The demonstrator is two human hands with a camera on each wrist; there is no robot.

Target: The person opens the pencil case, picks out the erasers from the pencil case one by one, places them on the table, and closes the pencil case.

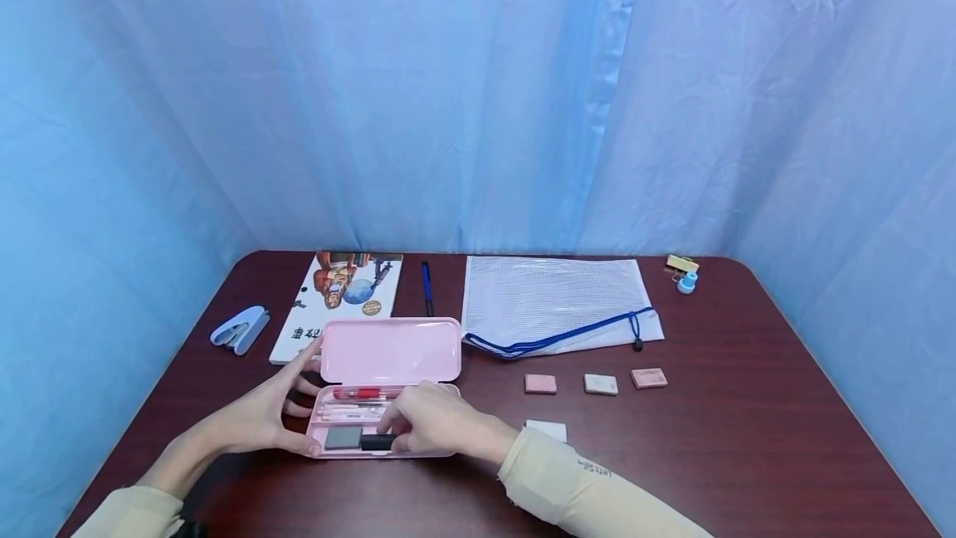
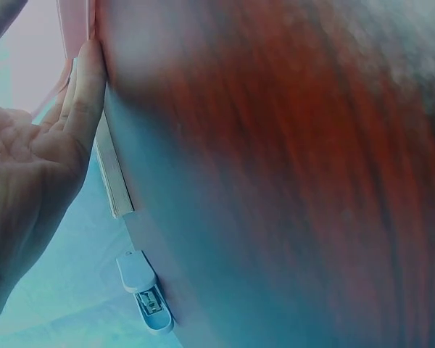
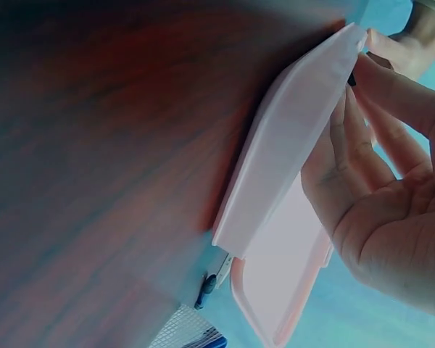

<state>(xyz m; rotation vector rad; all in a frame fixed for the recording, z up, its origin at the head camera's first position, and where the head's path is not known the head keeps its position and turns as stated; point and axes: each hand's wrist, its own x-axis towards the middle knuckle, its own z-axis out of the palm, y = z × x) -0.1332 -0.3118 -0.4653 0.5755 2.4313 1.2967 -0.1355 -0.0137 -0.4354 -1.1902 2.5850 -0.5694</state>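
Observation:
A pink pencil case [image 1: 391,349] lies open, lid raised toward the back. Its rear part holds pens, among them a red pen [image 1: 368,393]. A grey rectangular block [image 1: 343,437] sits in the front compartment, beside a small black block [image 1: 376,442]. My right hand [image 1: 433,422] reaches into the case and pinches the black block between thumb and fingers; the hand covers the compartment's right part. My left hand [image 1: 257,418] spans the case's left side with extended fingers, thumb at the front corner. In the left wrist view, its fingers [image 2: 87,94] look straight against the case.
Pink and white erasers [image 1: 601,384] lie to the right, with another white piece [image 1: 548,430] partly behind the right sleeve. Behind are a mesh zip pouch [image 1: 553,297], a blue pen [image 1: 427,289] and a book [image 1: 339,297]. A stapler [image 1: 240,330] stands left; a yellow clip [image 1: 683,264] lies back right.

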